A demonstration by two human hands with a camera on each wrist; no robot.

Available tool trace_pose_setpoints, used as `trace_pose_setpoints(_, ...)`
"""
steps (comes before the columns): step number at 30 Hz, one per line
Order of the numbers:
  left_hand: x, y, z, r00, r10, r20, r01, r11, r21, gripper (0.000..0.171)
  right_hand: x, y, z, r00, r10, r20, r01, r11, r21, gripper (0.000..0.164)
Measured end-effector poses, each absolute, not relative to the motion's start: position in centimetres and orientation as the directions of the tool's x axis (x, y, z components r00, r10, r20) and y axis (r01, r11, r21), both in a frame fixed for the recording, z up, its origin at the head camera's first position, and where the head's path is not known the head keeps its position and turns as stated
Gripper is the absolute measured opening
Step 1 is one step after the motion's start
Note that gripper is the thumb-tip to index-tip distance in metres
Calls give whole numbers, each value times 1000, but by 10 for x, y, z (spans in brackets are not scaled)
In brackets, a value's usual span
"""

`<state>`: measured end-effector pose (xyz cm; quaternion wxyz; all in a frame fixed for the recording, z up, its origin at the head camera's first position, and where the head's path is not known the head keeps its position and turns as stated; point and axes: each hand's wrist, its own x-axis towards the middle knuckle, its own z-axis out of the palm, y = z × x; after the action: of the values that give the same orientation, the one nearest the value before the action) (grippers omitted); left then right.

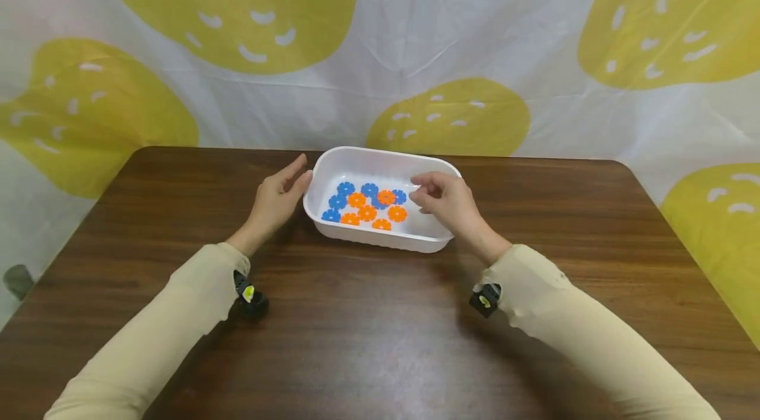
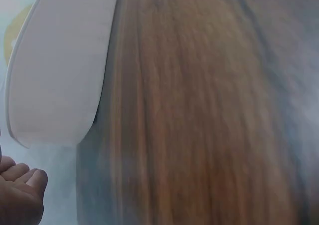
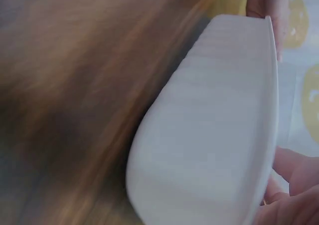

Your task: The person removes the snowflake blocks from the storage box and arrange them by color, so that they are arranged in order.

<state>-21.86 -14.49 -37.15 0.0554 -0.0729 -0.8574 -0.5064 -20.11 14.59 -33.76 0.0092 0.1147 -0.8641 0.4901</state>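
Grip on our right (image 1: 448, 201) curves over the 3 o'clock end of the white tray (image 1: 380, 240), thumb and forefinger a narrow gap apart. Our left grip (image 1: 279, 196) lies relaxed and fairly wide at the tray's 9 o'clock end; whether it touches, we cannot tell. Inside, we see notched pieces: blue discs (image 1: 338, 202) mostly towards 10 o'clock, orange discs (image 1: 367, 212) nearer 6. The tray sits towards 12 o'clock on our brown surface (image 1: 380, 341), before white cloth (image 1: 415, 31) printed with yellow shapes (image 1: 451, 117).
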Motion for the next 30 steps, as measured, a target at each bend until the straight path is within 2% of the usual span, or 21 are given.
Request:
trace_pose_setpoints(5,-223,-140,-378,-989,26,144,141,424,894,49,-214,131,-342,-987,-158,-9,-63,447,-892,33)
trace_pose_setpoints(13,-223,-134,-382,-995,32,96,101,402,910,49,-226,120,-347,-983,-129,-133,45,530,-847,34)
trace_pose_setpoints(30,-221,-127,-381,-993,46,106,115,316,942,43,-242,110,-358,-979,-130,-159,25,693,-720,31)
